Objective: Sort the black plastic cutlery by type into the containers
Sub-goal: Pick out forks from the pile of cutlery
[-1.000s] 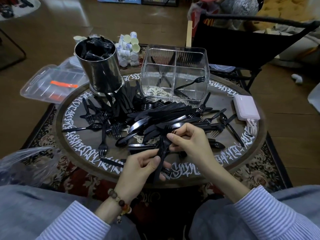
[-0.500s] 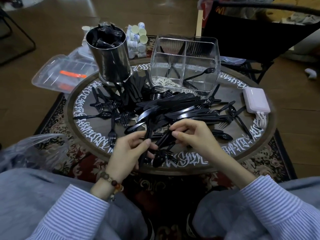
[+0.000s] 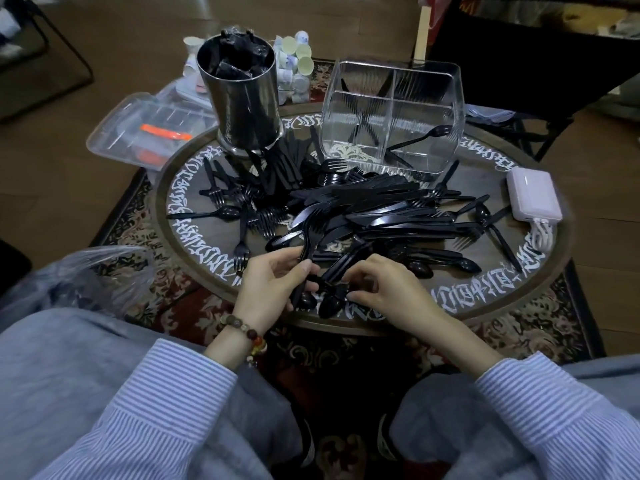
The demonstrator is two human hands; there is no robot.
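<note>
A heap of black plastic cutlery (image 3: 374, 213) covers the middle of the round table (image 3: 540, 282). My left hand (image 3: 270, 289) grips a black fork (image 3: 311, 237) by its handle, tines pointing away from me. My right hand (image 3: 384, 289) pinches a black spoon (image 3: 334, 299) lying near the table's front edge. A clear divided container (image 3: 391, 116) at the back holds a few knives in one compartment and a spoon (image 3: 426, 136) in another. A steel canister (image 3: 242, 98) at the back left is stuffed with black pieces.
A pink power bank (image 3: 533, 195) with a white cable lies at the table's right edge. A clear lidded box (image 3: 145, 129) and small cups (image 3: 294, 64) sit on the floor behind. A black chair (image 3: 526, 64) stands at the back right. A plastic bag (image 3: 97, 271) lies at my left knee.
My left hand has turned the fork upright in its grip. My right hand dropped from the handles onto a spoon near the front edge. The view moved closer and shifted left.
</note>
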